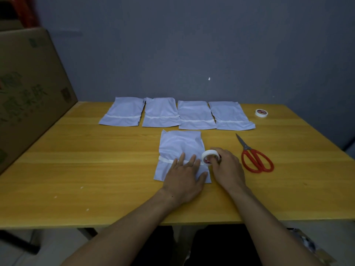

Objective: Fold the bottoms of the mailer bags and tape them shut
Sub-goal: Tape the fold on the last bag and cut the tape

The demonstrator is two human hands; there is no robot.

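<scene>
Nearest, the left hand [185,174] lies flat with fingers spread on the mailer bag [180,143], pinning the folded bottom and the tape strip [167,160] so nothing lifts. Just beside it, the right hand [227,166] curls round the tape roll [210,156] at the bag's right edge, where the strip appears to end, likely ready for cutting. The red scissors [255,160] lie near that hand, within easy reach. The bag sits mid-worktop, in front of the person. Farther back, a row of four bags [195,114] lies side by side, each with a white strip across it, so they look done. A spare roll [261,113] rests far right. The yellow wooden worktop [96,160] meets a grey-blue wall [192,45], and a cardboard box [28,93] leans at the left.
</scene>
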